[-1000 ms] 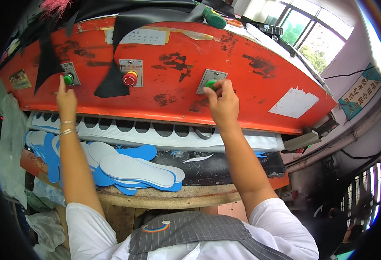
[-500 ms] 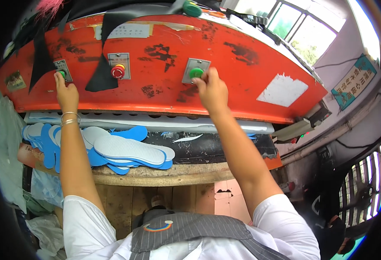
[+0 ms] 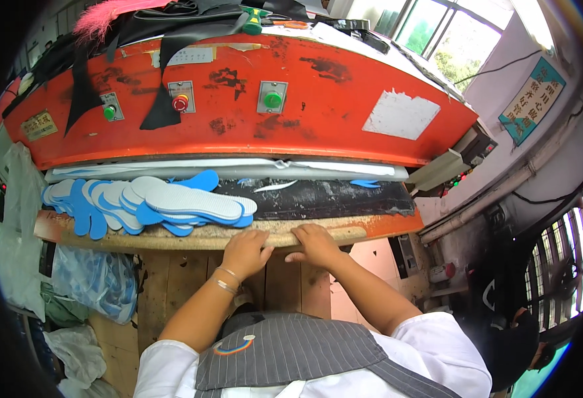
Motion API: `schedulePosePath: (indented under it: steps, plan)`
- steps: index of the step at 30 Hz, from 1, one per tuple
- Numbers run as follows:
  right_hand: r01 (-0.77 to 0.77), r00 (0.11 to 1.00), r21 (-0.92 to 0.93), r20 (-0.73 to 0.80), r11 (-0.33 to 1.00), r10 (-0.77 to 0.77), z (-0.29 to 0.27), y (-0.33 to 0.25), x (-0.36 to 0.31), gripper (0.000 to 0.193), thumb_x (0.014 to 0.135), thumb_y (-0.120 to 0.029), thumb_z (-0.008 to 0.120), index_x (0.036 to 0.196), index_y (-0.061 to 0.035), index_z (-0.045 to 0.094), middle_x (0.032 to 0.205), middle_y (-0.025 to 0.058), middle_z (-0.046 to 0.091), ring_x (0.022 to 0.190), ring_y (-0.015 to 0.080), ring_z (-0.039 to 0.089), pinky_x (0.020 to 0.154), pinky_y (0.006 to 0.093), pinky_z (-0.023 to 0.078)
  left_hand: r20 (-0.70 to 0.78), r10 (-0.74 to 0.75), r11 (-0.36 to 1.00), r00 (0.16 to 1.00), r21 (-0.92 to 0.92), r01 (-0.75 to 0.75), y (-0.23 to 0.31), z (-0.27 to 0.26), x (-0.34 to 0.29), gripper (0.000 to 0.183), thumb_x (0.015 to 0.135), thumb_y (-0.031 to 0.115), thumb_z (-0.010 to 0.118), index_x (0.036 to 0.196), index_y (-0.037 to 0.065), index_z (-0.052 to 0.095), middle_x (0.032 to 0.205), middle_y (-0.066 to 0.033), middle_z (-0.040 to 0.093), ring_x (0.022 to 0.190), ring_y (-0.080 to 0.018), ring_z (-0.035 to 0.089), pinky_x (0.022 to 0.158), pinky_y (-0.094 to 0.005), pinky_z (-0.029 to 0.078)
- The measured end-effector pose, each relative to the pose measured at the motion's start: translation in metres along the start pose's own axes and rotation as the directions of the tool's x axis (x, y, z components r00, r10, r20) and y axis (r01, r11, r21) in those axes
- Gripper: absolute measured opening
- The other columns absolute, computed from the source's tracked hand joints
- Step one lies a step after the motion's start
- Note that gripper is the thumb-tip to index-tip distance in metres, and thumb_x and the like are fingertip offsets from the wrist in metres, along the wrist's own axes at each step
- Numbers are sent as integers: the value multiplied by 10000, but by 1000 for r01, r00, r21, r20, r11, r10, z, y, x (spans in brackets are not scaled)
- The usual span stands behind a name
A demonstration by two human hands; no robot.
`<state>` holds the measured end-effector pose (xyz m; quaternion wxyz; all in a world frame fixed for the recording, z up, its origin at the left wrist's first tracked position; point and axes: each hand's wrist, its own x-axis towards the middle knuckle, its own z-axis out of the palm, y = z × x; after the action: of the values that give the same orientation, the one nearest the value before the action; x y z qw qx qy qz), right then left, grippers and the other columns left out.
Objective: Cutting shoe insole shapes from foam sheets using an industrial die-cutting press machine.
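My left hand (image 3: pixel 246 253) rests on the front edge of the worn bench board (image 3: pixel 202 238), fingers laid over the edge and thumb held apart. Close by on its right, my right hand (image 3: pixel 314 245) lies on the same edge in a similar way, its thumb pointing left. Neither hand holds a loose thing. Beyond my left hand, white and blue insole shapes (image 3: pixel 192 201) lie in an overlapping heap on the left of the black cutting surface (image 3: pixel 324 202). Two green push buttons, one left (image 3: pixel 109 113) and one right (image 3: pixel 273 100), sit on the red machine beam (image 3: pixel 238 136).
A red emergency-stop button (image 3: pixel 180 103) sits between the green ones. Black sheet scraps (image 3: pixel 162 99) hang over the beam. White sheet material (image 3: pixel 172 167) lies under it. Clear plastic bags (image 3: pixel 95 275) stand at lower left. A person in dark clothing (image 3: pixel 504 345) is at lower right.
Both hands have left the green buttons and come down to the bench's front edge, close together. The view has shifted slightly. The insole heap stays on the left.
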<state>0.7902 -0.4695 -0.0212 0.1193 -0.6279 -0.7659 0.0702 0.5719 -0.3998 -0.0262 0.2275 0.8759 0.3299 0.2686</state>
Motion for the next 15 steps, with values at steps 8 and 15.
schedulePosePath:
  steps: [8,15]
  plan:
    - [-138,990,-134,-49,981,132,10,-7,19,487,583,-317,854,926,-49,636,957,119,604,981,292,561,845,399,458,-106,-57,978,993,194,77,5,17,0,391,725,343,708,969,40,673,921,-144,604,917,-341,561,821,-426,463]
    - [-20,974,94,228,995,-2,-19,16,35,475,650,-387,805,938,-31,679,949,160,648,957,336,596,843,419,474,88,-165,982,982,102,156,1,-18,36,386,708,393,709,887,51,707,884,-163,620,873,-347,583,805,-433,469]
